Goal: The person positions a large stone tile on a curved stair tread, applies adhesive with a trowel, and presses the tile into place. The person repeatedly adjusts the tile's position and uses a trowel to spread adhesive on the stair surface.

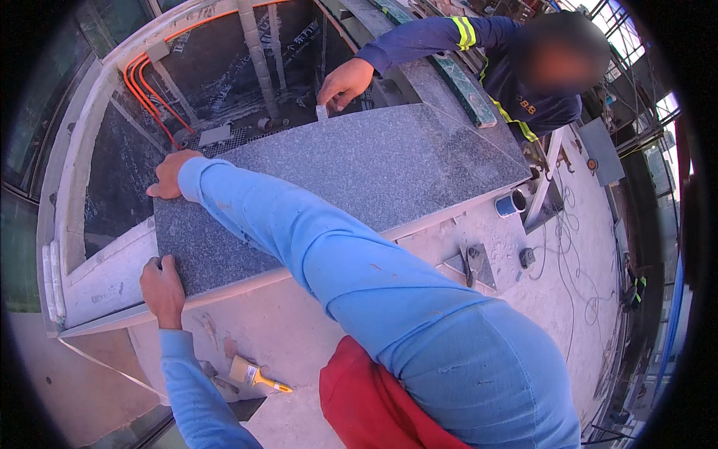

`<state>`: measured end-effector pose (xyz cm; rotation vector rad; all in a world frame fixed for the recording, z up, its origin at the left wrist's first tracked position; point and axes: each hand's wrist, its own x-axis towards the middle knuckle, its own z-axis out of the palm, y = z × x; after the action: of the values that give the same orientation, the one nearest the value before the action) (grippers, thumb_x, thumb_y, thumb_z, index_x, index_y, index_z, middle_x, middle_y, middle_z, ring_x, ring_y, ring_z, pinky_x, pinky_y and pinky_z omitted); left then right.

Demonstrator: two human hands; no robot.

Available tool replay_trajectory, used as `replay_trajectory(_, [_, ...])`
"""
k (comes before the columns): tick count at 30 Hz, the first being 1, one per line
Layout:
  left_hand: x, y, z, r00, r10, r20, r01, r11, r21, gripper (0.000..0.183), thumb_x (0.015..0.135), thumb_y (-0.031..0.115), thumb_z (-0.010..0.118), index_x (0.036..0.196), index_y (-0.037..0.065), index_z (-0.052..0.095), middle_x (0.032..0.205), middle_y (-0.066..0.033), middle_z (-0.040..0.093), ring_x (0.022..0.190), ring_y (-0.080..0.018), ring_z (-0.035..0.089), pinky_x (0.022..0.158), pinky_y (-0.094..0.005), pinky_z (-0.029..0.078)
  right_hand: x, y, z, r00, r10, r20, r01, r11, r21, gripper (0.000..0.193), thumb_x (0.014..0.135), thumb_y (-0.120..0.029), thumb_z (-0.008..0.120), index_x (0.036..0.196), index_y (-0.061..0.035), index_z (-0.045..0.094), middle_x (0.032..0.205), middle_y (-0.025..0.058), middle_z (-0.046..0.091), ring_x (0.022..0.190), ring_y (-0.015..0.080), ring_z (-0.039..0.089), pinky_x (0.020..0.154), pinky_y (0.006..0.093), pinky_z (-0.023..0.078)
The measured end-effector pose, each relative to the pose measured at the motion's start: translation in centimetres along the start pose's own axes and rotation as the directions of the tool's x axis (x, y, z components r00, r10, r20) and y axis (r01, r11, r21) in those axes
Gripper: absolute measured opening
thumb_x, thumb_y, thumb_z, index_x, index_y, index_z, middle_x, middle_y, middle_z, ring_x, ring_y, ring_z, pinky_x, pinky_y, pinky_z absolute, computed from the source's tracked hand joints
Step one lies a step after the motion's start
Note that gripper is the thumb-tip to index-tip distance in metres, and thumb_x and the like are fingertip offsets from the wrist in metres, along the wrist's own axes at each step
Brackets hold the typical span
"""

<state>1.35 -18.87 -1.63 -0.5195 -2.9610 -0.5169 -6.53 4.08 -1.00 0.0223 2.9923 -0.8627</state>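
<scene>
A dark grey speckled stone slab (336, 168) lies along the top of a low wall. My right arm reaches across it, and my right hand (176, 173) grips its far left corner. At the near left corner, my left hand (162, 290) is closed on the slab's edge, thumb toward the top face. Parts of the fingers of both hands are hidden. Across the slab, a co-worker's hand (348, 84) holds a small pale block (322, 112) by the far edge.
The pale ledge (112, 266) continues left of the slab. Behind lies a dark recess with orange conduits (146, 97). Below are a paintbrush (258, 374), a can (511, 203), a flat trowel-like tool (479, 266) and loose cables (572, 254). A green bar (464, 90) lies near the co-worker.
</scene>
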Motion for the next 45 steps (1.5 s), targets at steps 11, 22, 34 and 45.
replay_trajectory(11, [-0.1,0.1,0.3,1.000,0.022,-0.008,-0.022,1.000,-0.008,0.045,0.091,0.036,0.056,0.098,-0.006,0.069,0.100,-0.0312,0.067,0.096,-0.0480,0.064,0.085,-0.0542,0.047,-0.8,-0.5,-0.4,1.000,0.019,0.006,-0.019,0.998,-0.059,0.068,0.095,-0.059,0.045,0.127,-0.0042,0.066,0.133,0.0241,0.061,0.127,0.0416,0.055,0.115,0.0561,0.028])
replay_trajectory(22, [-0.4,0.3,-0.6,0.996,-0.093,0.011,0.093,0.995,0.021,0.048,0.088,0.043,0.057,0.093,-0.004,0.068,0.092,-0.0309,0.068,0.091,-0.0484,0.066,0.082,-0.0543,0.051,0.7,-1.8,0.2,0.995,0.038,0.090,-0.023,0.986,-0.162,0.068,0.100,-0.058,0.037,0.129,-0.0032,0.065,0.135,0.0206,0.061,0.128,0.0400,0.055,0.116,0.0579,0.026])
replay_trajectory(34, [-0.7,1.2,-0.5,0.997,-0.073,-0.039,0.073,0.997,-0.003,0.052,0.094,0.047,0.055,0.090,-0.003,0.069,0.088,-0.0298,0.068,0.088,-0.0484,0.065,0.080,-0.0545,0.049,-0.6,-1.6,-0.6,0.995,0.044,0.093,-0.032,0.992,-0.126,0.068,0.099,-0.058,0.038,0.130,-0.0035,0.065,0.137,0.0246,0.058,0.132,0.0425,0.050,0.119,0.0576,0.022])
replay_trajectory(45, [14.4,0.0,0.6,0.999,0.031,0.027,-0.006,0.767,-0.642,0.061,0.101,0.054,0.047,0.110,-0.002,0.070,0.100,-0.0193,0.071,0.094,-0.0316,0.067,0.088,-0.0415,0.048,0.7,-0.7,0.3,0.998,0.070,0.000,-0.069,0.991,-0.112,0.068,0.099,-0.053,0.036,0.137,-0.0001,0.054,0.139,0.0251,0.056,0.132,0.0421,0.050,0.113,0.0533,0.032])
